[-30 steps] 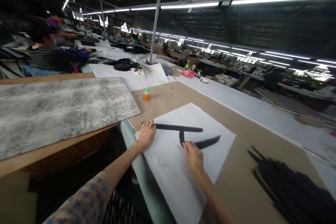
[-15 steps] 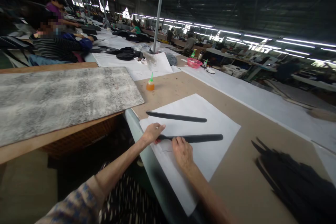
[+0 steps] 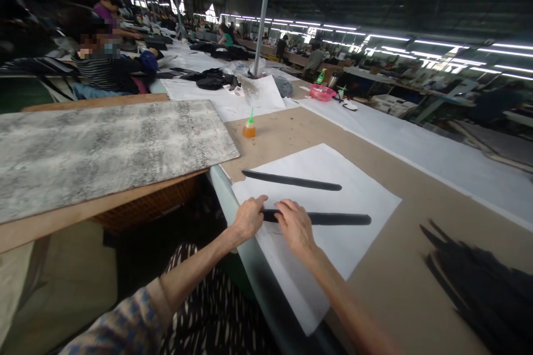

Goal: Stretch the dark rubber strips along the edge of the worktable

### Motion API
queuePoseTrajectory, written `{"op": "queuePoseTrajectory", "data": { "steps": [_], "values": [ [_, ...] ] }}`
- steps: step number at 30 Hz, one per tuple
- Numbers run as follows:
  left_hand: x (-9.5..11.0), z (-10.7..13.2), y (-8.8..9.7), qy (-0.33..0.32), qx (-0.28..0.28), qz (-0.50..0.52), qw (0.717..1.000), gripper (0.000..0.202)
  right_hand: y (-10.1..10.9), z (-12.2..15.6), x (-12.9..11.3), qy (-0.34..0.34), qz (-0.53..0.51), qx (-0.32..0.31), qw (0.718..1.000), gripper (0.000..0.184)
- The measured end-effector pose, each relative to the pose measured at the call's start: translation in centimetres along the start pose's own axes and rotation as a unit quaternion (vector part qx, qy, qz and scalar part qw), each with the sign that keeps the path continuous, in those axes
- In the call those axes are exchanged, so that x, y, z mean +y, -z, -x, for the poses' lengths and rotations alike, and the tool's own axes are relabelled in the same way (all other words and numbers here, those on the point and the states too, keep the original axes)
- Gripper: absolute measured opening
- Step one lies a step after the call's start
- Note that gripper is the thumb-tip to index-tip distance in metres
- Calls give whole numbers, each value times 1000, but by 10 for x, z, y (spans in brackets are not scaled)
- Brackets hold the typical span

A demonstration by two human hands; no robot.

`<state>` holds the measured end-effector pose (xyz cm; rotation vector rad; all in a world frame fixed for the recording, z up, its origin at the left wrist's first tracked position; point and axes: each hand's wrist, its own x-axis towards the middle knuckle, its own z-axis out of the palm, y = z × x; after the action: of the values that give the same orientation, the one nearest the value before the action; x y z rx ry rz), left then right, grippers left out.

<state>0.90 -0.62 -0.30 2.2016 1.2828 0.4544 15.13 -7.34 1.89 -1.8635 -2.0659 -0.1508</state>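
Observation:
A long, narrow black strip [image 3: 339,218] lies on a sheet of white paper [image 3: 320,258] at the table's near edge. At the strip's left end, my left hand [image 3: 250,217] is closed around its tip. My right hand [image 3: 295,224] rests just to the right of it, fingers bent and pressing on the same strip. Beyond both hands a second black strip [image 3: 291,179] lies on the paper, untouched. Its left end is narrower than its right.
A small bottle of orange liquid [image 3: 249,131] with a green nozzle stands past the paper. On the left is a mottled grey board [image 3: 112,150]. A pile of black strips [image 3: 478,283] lies at right. A pink basket [image 3: 321,93] and a seated co-worker [image 3: 104,69] are farther off.
The camera view has shifted, so the scene sits farther right. My right hand has come a little nearer my left along the strip. The far strip stays on the paper.

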Motion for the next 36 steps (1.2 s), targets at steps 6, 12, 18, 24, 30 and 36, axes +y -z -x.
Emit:
{"op": "queuePoseTrajectory", "data": {
  "steps": [6,12,18,24,30,36],
  "values": [
    [-10,4,1,-18,24,8,1000,45,-17,-16,1,42,-26,-73,996,20],
    [-13,7,13,-70,15,-84,994,29,-24,-12,1,68,-6,-32,997,18],
    [-11,9,11,-94,18,-156,983,25,-28,-9,5,92,-3,8,996,16],
    [-18,12,7,-154,10,-182,971,17,-28,-5,11,141,1,12,990,19],
    [-18,15,12,-221,-30,-224,949,13,-25,-5,15,206,37,7,978,21],
    [-16,18,16,-266,-68,-256,927,21,-24,-5,16,252,84,-1,964,23]
  ]
}}
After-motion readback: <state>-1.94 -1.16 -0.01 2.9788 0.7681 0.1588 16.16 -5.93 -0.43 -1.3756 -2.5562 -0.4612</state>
